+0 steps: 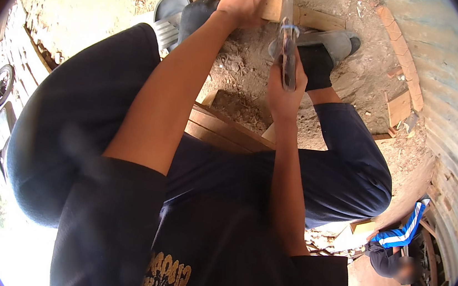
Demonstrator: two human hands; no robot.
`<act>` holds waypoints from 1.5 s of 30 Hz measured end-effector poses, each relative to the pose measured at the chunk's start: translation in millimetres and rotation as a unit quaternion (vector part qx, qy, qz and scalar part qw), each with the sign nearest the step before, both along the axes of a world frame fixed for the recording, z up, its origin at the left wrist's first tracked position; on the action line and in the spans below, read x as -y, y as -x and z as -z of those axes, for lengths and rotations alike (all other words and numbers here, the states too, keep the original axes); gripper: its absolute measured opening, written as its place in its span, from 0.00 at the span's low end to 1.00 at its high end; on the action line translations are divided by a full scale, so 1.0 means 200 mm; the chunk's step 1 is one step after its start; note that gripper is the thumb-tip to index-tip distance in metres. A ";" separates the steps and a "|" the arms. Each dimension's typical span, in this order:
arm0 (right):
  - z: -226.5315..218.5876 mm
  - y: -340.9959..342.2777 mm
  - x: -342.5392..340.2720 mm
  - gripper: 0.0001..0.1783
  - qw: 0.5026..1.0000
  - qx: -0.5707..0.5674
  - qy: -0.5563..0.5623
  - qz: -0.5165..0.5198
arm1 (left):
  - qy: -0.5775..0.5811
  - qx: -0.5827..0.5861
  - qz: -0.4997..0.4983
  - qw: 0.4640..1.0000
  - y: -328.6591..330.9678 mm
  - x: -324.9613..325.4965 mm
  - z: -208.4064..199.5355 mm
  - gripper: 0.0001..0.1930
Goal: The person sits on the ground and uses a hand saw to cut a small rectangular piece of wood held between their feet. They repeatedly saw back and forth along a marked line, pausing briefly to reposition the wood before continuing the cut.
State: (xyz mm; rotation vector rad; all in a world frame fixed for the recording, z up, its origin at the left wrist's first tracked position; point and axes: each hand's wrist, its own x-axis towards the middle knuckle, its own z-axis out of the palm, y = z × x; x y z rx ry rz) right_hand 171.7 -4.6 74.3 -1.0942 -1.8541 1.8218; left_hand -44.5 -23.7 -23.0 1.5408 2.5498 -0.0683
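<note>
A narrow piece of wood (pixel 314 19) lies crosswise on the dirt ground beyond my feet. My left hand (pixel 245 2) presses on it, fingers curled over its far side. In my right hand (pixel 286 90) is the handle of what looks like a handsaw (pixel 287 7), seen nearly edge-on. Its blade points away from me and crosses over the wood, just right of my left hand; whether its edge touches is hidden. A blue tie wraps the tool where blade meets handle. My right foot in a grey sandal (pixel 337 43) rests against the wood, and my left sandal (pixel 172 6) is farther left.
Beneath me is a wooden seat (pixel 224 131). Wood scraps (pixel 399 108) lie at right beside a corrugated metal wall (pixel 443 70) with a row of bricks (pixel 398 43) along its foot. Another person (pixel 393 255) is at lower right. A motorcycle wheel (pixel 1 85) shows at far left.
</note>
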 end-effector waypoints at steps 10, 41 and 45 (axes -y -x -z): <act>0.01 0.07 -0.04 0.25 0.999 -0.010 -0.042 0.004 | 0.007 0.023 -0.003 1.000 -0.02 -0.01 -0.15 0.36; 0.01 0.03 0.00 0.34 0.998 0.019 -0.057 -0.014 | -0.005 0.031 0.003 1.000 0.00 -0.03 -0.10 0.38; 0.05 -0.11 0.08 0.32 0.991 0.003 -0.130 -0.034 | 0.001 0.028 0.001 1.000 0.02 -0.01 -0.10 0.38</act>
